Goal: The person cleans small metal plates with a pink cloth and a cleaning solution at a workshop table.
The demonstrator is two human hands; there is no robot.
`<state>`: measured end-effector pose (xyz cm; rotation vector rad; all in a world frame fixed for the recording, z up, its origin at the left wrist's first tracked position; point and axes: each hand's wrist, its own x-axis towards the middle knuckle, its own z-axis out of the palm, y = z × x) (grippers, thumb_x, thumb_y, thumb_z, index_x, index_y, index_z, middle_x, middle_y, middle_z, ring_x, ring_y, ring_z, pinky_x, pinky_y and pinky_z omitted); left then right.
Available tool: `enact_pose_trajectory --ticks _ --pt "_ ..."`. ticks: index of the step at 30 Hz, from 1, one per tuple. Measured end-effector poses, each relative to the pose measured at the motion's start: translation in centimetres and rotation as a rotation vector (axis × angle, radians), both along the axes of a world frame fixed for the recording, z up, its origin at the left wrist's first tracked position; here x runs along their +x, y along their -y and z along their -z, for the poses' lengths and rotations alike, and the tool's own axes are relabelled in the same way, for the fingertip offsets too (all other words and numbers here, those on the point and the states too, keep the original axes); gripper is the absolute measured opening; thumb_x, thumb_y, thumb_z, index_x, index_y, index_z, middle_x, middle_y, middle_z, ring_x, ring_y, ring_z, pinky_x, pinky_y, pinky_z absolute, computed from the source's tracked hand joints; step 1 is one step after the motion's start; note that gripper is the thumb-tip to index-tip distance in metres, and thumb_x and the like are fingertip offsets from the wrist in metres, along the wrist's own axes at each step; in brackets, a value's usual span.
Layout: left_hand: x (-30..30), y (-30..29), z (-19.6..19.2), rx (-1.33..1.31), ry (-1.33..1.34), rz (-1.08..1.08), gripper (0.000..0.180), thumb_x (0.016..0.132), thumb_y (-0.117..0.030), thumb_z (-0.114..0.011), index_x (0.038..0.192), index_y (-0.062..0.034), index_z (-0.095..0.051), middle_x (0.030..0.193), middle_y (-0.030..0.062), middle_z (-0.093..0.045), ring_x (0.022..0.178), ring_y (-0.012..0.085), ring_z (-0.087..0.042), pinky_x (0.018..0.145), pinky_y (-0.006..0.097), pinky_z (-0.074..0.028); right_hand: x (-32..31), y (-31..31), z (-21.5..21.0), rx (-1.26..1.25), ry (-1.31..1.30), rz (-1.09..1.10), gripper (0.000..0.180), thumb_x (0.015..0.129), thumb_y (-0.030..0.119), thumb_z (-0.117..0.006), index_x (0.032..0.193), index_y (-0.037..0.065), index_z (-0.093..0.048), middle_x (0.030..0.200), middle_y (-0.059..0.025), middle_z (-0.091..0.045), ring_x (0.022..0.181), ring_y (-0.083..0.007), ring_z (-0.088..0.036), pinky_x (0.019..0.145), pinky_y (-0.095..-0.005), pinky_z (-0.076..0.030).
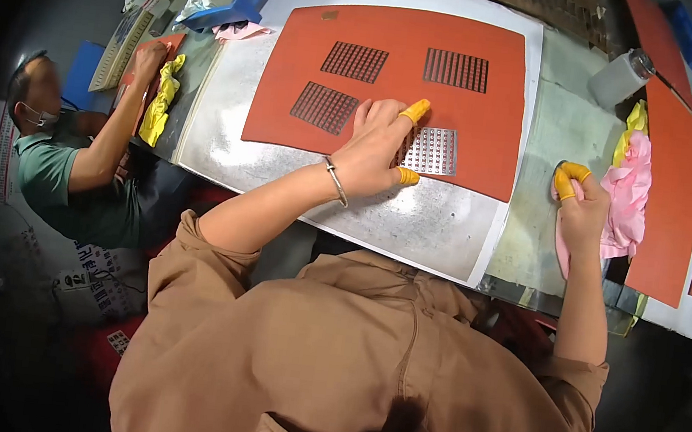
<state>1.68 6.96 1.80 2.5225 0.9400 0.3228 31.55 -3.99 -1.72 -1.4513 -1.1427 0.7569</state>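
My left hand [378, 147] reaches over the red-orange mat, its thumb and index finger in yellow finger cots and spread apart. Between and beneath them lies a shiny perforated metal sheet [437, 151], partly hidden by the hand. Three darker perforated sheets lie on the same mat: one at the upper left [355, 62], another at the upper right [456, 71], and a third [324, 108] left of my hand. Off the mat to the right, my right hand [584, 205] is closed, with yellow cots on its thumb and finger. Whatever it pinches is too small to name.
The red-orange mat [298, 40] rests on a pale metal board [345, 224]. At right are a pink cloth [628, 197], a clear bottle [622, 78] and more orange mats [667, 210]. A co-worker [71, 159] sits at left beside a yellow cloth [161, 101].
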Motion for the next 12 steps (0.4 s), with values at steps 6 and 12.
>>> enact_pose_trajectory --ticks 6,12 --pt "-1.8 -3.0 -2.2 0.082 -0.163 0.104 0.081 0.070 -0.024 -0.073 0.137 -0.0057 -0.032 0.121 0.0170 -0.043 0.119 0.0333 -0.037 0.105 0.043 -0.021 -0.2 0.1 -0.7 -0.038 0.041 0.007 0.010 0.085 -0.001 -0.059 0.092 -0.006 -0.061 0.072 -0.0010 -0.057 0.064 -0.0063 -0.049 0.056 -0.0203 -0.039" --pt "-3.9 -1.3 -0.5 0.091 -0.047 0.089 0.078 0.072 -0.028 -0.071 0.136 -0.0045 -0.034 0.133 0.0175 -0.040 0.126 0.0312 -0.034 0.104 0.043 -0.022 0.2 0.1 -0.8 -0.053 0.047 0.047 0.011 0.086 0.001 -0.057 0.095 -0.006 -0.060 0.074 -0.0008 -0.056 0.066 -0.0065 -0.049 0.058 -0.0203 -0.039"
